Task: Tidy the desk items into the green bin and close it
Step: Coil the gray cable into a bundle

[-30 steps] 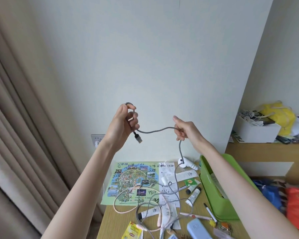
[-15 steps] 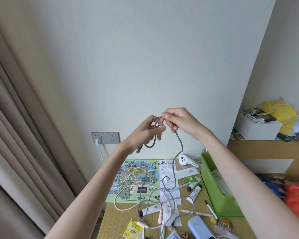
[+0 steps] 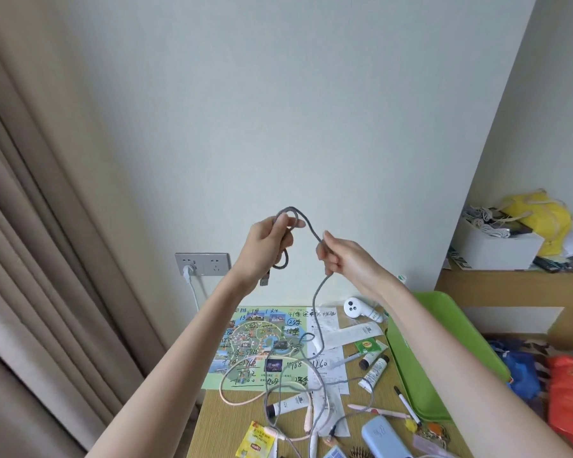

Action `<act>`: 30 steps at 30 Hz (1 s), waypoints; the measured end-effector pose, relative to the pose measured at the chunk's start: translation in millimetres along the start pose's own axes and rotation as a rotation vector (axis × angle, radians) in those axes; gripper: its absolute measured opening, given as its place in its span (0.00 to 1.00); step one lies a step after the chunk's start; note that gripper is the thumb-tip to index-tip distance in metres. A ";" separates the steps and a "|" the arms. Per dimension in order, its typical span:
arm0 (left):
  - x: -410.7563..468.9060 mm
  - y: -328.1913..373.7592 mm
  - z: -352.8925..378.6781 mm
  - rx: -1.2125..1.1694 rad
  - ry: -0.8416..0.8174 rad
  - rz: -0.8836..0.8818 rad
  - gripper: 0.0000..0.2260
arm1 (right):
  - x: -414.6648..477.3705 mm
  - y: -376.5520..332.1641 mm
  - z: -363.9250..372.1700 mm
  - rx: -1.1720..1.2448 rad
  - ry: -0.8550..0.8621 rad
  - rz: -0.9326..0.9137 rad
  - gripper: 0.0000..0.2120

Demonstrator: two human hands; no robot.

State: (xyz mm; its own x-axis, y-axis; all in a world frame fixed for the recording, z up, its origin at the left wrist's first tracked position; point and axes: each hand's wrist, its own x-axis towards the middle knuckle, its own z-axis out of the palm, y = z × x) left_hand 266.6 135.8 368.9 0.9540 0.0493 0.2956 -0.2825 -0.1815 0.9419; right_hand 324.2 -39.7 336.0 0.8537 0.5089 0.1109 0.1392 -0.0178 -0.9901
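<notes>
Both hands are raised in front of the wall with a grey braided cable (image 3: 316, 299). My left hand (image 3: 267, 246) grips a small coil of it, a loop sticking up above the fingers and the plug hanging below the palm. My right hand (image 3: 341, 256) pinches the cable a short way along. From there the cable drops to the desk and tangles among other items. The green bin (image 3: 420, 358) stands open at the desk's right side, partly hidden by my right forearm.
On the wooden desk (image 3: 225, 421) lie a colourful map (image 3: 262, 345), paper receipts, a pink cable, cream tubes (image 3: 374, 371), a pen, a white device (image 3: 356, 307), a blue power bank (image 3: 382, 436) and a yellow tea packet (image 3: 255, 442). A wall socket (image 3: 201, 263) sits left. A cluttered shelf is on the right.
My hands came together, then parted a little. A further loop of cable now sits in my left hand, and my right hand has slid further down the cable.
</notes>
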 end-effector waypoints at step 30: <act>9.8 -22.5 -32.2 -0.444 0.240 -0.171 0.17 | -1.5 27.1 -13.7 -0.143 -0.011 0.056 0.15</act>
State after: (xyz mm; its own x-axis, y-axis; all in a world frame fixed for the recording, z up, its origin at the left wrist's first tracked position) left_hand 279.2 171.9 355.7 0.9551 0.2749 0.1105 -0.1895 0.2800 0.9411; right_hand 333.5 -52.8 310.1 0.8564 0.5134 0.0542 0.1626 -0.1686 -0.9722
